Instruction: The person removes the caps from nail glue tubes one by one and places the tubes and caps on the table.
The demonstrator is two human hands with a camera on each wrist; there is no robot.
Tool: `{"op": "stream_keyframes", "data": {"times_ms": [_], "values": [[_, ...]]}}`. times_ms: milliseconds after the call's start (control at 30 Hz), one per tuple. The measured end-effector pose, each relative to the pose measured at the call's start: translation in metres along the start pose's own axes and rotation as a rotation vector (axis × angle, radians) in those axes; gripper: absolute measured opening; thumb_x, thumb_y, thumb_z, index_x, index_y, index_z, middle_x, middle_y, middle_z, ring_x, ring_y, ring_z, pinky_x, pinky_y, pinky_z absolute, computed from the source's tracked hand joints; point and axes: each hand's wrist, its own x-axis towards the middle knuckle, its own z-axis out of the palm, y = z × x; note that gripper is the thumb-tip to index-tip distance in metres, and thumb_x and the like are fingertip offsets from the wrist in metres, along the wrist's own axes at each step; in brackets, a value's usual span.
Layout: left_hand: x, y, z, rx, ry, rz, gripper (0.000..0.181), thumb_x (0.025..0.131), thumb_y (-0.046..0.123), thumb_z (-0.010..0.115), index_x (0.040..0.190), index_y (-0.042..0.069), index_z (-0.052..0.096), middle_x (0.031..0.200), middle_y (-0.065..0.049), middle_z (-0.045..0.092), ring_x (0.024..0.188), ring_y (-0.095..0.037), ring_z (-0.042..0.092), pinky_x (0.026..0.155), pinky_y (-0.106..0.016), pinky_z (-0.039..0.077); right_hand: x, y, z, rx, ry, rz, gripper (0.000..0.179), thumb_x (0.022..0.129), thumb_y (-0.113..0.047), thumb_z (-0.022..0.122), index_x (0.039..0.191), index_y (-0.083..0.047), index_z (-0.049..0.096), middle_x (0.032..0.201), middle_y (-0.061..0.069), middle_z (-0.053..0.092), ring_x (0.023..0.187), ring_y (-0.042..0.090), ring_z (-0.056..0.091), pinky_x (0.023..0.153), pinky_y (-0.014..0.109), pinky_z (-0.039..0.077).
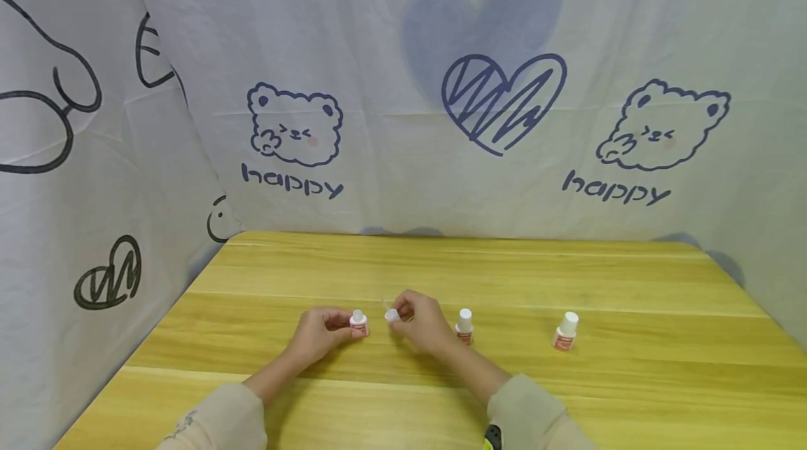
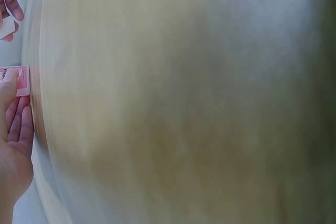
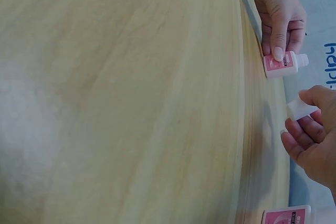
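My left hand (image 1: 315, 331) pinches a small white bottle with a pink label (image 1: 359, 324) between thumb and fingers. The bottle stands upright on the table with its narrow white neck uncovered. To its right, my right hand (image 1: 424, 324) holds a white cap (image 1: 391, 315) by the fingertips, apart from the bottle. In the right wrist view, the cap (image 3: 299, 109) sits between thumb and fingers, near the uncapped bottle (image 3: 281, 65). The left wrist view catches the left hand (image 2: 16, 156) and the labelled bottle (image 2: 22, 80) at its edge.
Just right of my right forearm stands a similar capped bottle (image 1: 464, 326), partly hidden by it. Another capped bottle (image 1: 566, 332) is farther right. The wood-patterned table (image 1: 315, 261) meets a printed white cloth (image 1: 391, 176) behind and on the left.
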Motion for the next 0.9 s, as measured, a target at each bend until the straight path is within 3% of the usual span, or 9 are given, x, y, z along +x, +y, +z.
{"op": "stream_keyframes", "data": {"times_ms": [300, 533, 900], "values": [[0.0006, -0.0001, -0.0011, -0.003, -0.008, 0.005, 0.025, 0.074, 0.012, 0.077, 0.09, -0.006, 0.07, 0.089, -0.019, 0.071, 0.076, -0.015, 0.068, 0.066, -0.016, 0.053, -0.005, 0.0006, 0.0018, 0.015, 0.035, 0.001, 0.012, 0.078, 0.002, 0.069, 0.087, 0.002, 0.062, 0.081, 0.01, 0.063, 0.074, 0.011, 0.055, 0.066, 0.017, 0.049], [-0.0002, 0.0002, -0.002, 0.002, -0.017, 0.002, 0.025, 0.074, 0.012, 0.077, 0.091, -0.005, 0.07, 0.089, -0.019, 0.071, 0.075, -0.009, 0.067, 0.066, -0.016, 0.053, -0.0069, 0.0023, 0.0047, 0.022, 0.079, 0.009, 0.012, 0.076, 0.003, 0.07, 0.086, 0.003, 0.063, 0.078, 0.011, 0.064, 0.071, 0.01, 0.054, 0.063, 0.015, 0.047], [0.0001, -0.0022, -0.0016, -0.036, -0.041, -0.007, 0.024, 0.075, 0.012, 0.076, 0.092, -0.005, 0.07, 0.09, -0.019, 0.071, 0.077, -0.013, 0.068, 0.067, -0.015, 0.053, -0.0089, 0.0068, 0.0088, 0.013, 0.083, -0.007, 0.012, 0.075, 0.004, 0.07, 0.085, 0.004, 0.062, 0.079, 0.013, 0.065, 0.071, 0.012, 0.057, 0.061, 0.013, 0.047]]}}
